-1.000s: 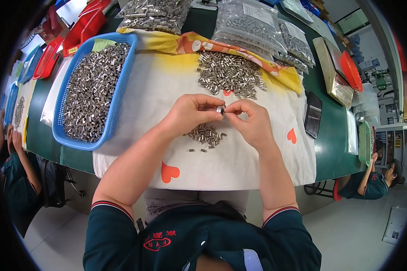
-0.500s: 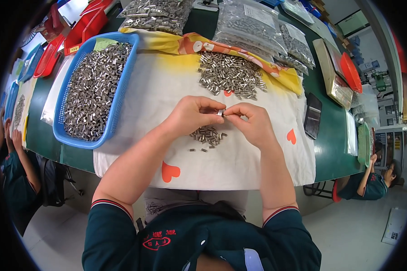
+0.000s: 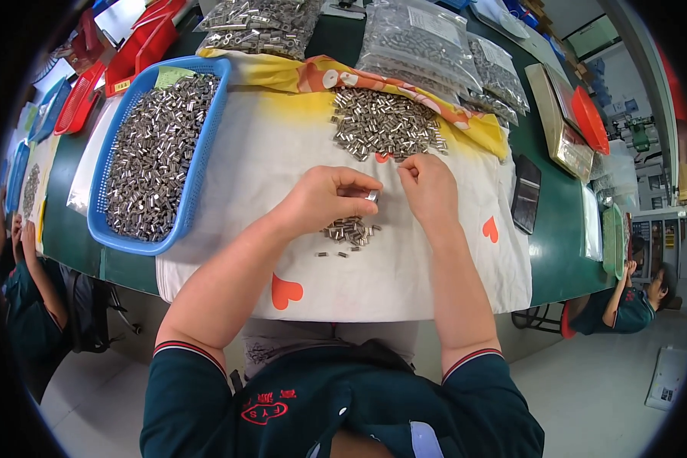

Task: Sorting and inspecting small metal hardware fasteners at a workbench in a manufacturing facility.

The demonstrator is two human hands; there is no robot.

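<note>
My left hand (image 3: 320,200) is closed, pinching a small silvery metal piece (image 3: 372,196) between thumb and forefinger above the cloth. To its right, my right hand (image 3: 433,187) is raised with curled fingers. Its thumb and fingertips come together just below the far pile, and anything between them is too small or hidden to tell. That far pile (image 3: 385,122) is made up of many short metal sleeves. Partly under my left hand lies a smaller heap of metal sleeves (image 3: 353,230), with a few loose ones at its near side.
A blue basket (image 3: 99,191) full of metal sleeves stands at left. Clear bags of metal parts (image 3: 420,46) lie at the back, behind a yellow-orange cloth (image 3: 282,74). At right lie a dark flat case (image 3: 527,195) and a red tray (image 3: 590,120). Other people sit at both sides.
My right hand has parted from the left hand and the metal piece, moving right and away toward the far pile. My left hand stays almost in place, still pinching the piece.
</note>
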